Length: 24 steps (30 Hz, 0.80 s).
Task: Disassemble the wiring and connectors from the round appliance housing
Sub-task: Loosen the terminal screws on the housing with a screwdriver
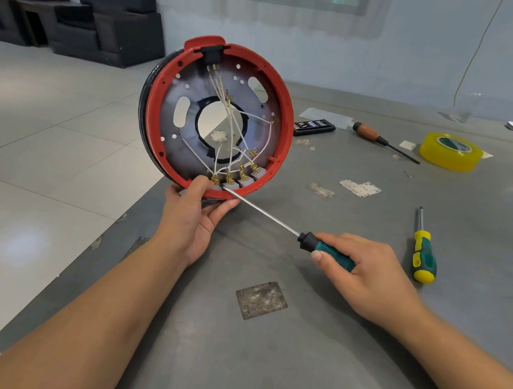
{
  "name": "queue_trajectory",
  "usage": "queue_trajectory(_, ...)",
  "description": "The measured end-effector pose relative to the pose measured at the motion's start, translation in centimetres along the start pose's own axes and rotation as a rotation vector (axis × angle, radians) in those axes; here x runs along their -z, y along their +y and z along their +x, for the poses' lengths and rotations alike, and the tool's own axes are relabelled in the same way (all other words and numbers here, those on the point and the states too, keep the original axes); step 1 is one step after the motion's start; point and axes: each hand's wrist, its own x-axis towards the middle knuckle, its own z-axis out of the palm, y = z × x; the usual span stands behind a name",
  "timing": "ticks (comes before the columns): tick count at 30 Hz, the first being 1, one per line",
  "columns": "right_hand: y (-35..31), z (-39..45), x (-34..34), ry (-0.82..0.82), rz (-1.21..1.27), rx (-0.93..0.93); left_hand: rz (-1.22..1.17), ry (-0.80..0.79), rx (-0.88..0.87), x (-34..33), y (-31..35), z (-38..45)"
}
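A: At the lower rim of the round housing (219, 114), what is the left hand (192, 218) doing?

B: It is gripping the red rim from below. The thumb is pressing on the inner edge just beside the leftmost brass connector, and the fingers are curling under the outer edge. The housing is being held upright on edge, above the near left corner of the grey table (307, 353), with its open face turned toward the camera.

A: And the right hand (366, 275)?

B: It is wrapping around the teal handle of a long screwdriver (262, 210), thumb lying along the handle. The shaft is reaching up and left, and its tip is touching the grey terminal block at the bottom of the housing.

A: Where is the wiring sitting?

B: White wires (232, 123) are running across the inner plate, from a black socket at the top of the rim down to a row of brass connectors (235, 174) seated in the terminal block. The wires are crossing over the central round opening.

A: What is lying on the table?

B: A second screwdriver (424, 251) with a green and yellow handle is lying to the right of the right hand. Farther back, a wooden-handled screwdriver (381, 140), a roll of yellow tape (451, 152) and a black bit case (314, 127) are resting well apart from the housing.
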Motion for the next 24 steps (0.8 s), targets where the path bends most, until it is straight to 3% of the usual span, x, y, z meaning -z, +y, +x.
queue_trajectory(12,0.1,0.0,-1.6,-0.001,0.151,-0.083,-0.043,0.044,0.015,0.1,0.0,0.4)
queue_trajectory(24,0.6,0.3,0.0,0.020,0.074,-0.053,-0.017,0.019,0.027,0.0,0.0,0.4)
